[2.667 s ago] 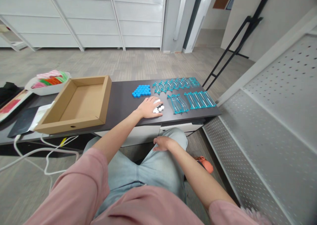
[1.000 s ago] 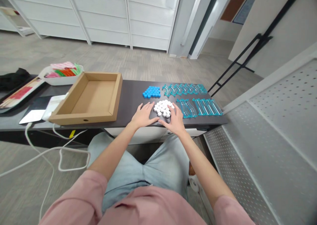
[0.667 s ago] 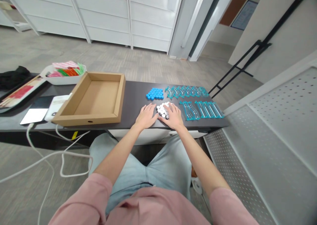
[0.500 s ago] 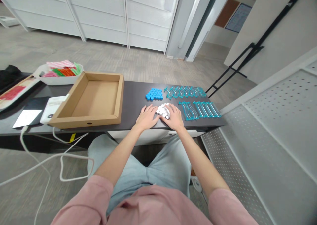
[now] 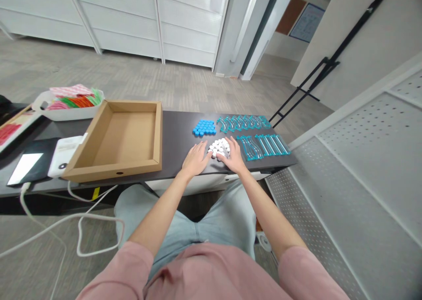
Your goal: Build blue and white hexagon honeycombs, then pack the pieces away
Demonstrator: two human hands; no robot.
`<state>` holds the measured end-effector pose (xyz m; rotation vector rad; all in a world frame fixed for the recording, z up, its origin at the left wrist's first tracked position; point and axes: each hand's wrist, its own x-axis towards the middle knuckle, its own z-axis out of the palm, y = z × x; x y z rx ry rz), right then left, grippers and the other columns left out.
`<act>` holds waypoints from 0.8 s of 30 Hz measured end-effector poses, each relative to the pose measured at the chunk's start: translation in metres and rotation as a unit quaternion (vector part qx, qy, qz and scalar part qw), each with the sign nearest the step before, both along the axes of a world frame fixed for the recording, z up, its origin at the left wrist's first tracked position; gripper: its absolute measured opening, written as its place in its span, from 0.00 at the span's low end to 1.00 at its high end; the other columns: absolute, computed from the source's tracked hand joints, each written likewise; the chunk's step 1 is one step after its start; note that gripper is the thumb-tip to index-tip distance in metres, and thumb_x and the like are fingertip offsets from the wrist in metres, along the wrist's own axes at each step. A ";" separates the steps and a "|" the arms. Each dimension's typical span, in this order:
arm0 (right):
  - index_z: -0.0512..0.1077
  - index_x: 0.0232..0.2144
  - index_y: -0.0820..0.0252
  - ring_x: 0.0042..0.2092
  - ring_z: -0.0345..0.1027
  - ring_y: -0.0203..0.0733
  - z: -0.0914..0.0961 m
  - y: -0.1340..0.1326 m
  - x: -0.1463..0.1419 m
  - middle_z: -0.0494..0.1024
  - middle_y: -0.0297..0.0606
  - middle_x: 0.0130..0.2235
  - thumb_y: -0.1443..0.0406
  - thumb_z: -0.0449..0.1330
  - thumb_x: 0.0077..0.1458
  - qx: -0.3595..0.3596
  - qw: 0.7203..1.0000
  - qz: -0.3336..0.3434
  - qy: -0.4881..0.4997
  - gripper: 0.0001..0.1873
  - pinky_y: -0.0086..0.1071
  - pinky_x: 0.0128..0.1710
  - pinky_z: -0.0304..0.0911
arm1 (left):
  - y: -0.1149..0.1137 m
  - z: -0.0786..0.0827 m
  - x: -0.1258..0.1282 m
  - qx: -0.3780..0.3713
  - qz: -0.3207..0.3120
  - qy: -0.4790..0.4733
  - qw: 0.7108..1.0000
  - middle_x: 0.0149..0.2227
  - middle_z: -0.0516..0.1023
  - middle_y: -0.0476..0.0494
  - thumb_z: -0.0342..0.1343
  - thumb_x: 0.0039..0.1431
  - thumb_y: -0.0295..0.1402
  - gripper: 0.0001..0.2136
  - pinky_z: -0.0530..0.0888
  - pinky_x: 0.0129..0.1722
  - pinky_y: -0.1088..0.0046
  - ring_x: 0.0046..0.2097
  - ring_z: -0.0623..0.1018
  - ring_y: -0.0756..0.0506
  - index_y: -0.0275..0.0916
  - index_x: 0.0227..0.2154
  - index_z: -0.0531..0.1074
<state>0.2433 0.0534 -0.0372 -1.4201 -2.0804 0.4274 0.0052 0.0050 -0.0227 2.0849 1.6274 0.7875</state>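
A cluster of small white pieces (image 5: 219, 148), like caps or beads, lies on the dark table (image 5: 176, 137) between my hands. My left hand (image 5: 195, 158) rests along the cluster's left side, fingers stretched out and thumb by the pieces. On the right side my right hand (image 5: 234, 157) has its fingers spread, with fingertips and thumb at the cluster's edge. Just behind sits a tight group of blue pieces (image 5: 205, 127) of similar size. Right of them are clear curved tubes with teal ends (image 5: 244, 123), and nearer me wavy tubes (image 5: 252, 148) and straight tubes (image 5: 272, 145) in rows.
An open cardboard box (image 5: 158, 137) stands left of my hands. Beyond it are a white tray (image 5: 72, 113) of colourful strips, a white device (image 5: 64, 157) and a black tablet-like device (image 5: 33, 161). White cables (image 5: 82, 216) hang at the front. A perforated panel (image 5: 372, 146) borders the right.
My hands have moved slightly apart, so more of the white pieces shows between them. The camera view has shifted a little.
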 end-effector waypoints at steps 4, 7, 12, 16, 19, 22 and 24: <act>0.66 0.75 0.57 0.79 0.56 0.53 -0.003 0.014 -0.010 0.66 0.55 0.76 0.39 0.40 0.77 -0.046 0.985 -0.086 0.143 0.42 0.57 0.80 0.51 | 0.019 0.003 0.016 -0.015 0.021 -0.072 0.997 0.79 0.64 0.31 0.42 0.81 0.46 0.31 0.65 0.80 0.49 0.80 0.65 0.37 0.37 0.79 0.59; 0.67 0.74 0.60 0.78 0.60 0.52 -0.001 0.023 -0.019 0.69 0.56 0.76 0.42 0.35 0.78 -0.064 0.979 -0.094 0.170 0.42 0.55 0.80 0.52 | 0.030 0.008 0.036 -0.006 -0.024 -0.009 1.000 0.82 0.57 0.28 0.58 0.72 0.48 0.41 0.59 0.82 0.46 0.83 0.57 0.32 0.33 0.80 0.56; 0.68 0.75 0.57 0.77 0.62 0.50 0.002 0.023 -0.014 0.71 0.52 0.75 0.40 0.36 0.79 -0.063 0.986 -0.027 0.151 0.42 0.54 0.81 0.52 | 0.031 0.006 0.048 0.024 -0.085 0.079 0.993 0.83 0.54 0.27 0.69 0.59 0.57 0.53 0.53 0.83 0.42 0.84 0.51 0.27 0.35 0.80 0.56; 0.70 0.72 0.57 0.76 0.64 0.52 0.003 0.017 -0.004 0.73 0.52 0.73 0.39 0.40 0.79 -0.060 0.992 0.043 0.103 0.40 0.54 0.80 0.54 | 0.027 0.004 0.045 0.026 -0.084 0.090 0.992 0.82 0.56 0.26 0.70 0.60 0.57 0.52 0.57 0.82 0.40 0.83 0.54 0.25 0.36 0.79 0.58; 0.69 0.73 0.59 0.77 0.62 0.55 0.005 0.009 -0.005 0.70 0.55 0.75 0.40 0.45 0.79 -0.047 0.994 0.083 0.062 0.39 0.56 0.79 0.55 | 0.023 0.007 0.045 0.027 -0.083 0.094 0.992 0.79 0.61 0.28 0.67 0.65 0.50 0.41 0.58 0.82 0.44 0.81 0.60 0.29 0.37 0.76 0.64; 0.67 0.74 0.59 0.77 0.61 0.58 0.008 0.001 -0.010 0.68 0.56 0.75 0.42 0.49 0.78 -0.040 0.995 0.091 0.030 0.38 0.57 0.79 0.56 | 0.020 0.012 0.045 0.024 -0.082 0.092 0.992 0.77 0.65 0.28 0.65 0.66 0.45 0.36 0.59 0.82 0.46 0.79 0.63 0.30 0.37 0.73 0.67; 0.67 0.74 0.59 0.75 0.63 0.59 0.010 -0.003 -0.012 0.70 0.56 0.73 0.44 0.50 0.78 -0.040 0.996 0.078 0.020 0.36 0.58 0.77 0.59 | 0.019 0.015 0.045 0.019 -0.078 0.086 0.993 0.75 0.66 0.29 0.66 0.65 0.44 0.36 0.60 0.81 0.46 0.78 0.64 0.30 0.38 0.73 0.68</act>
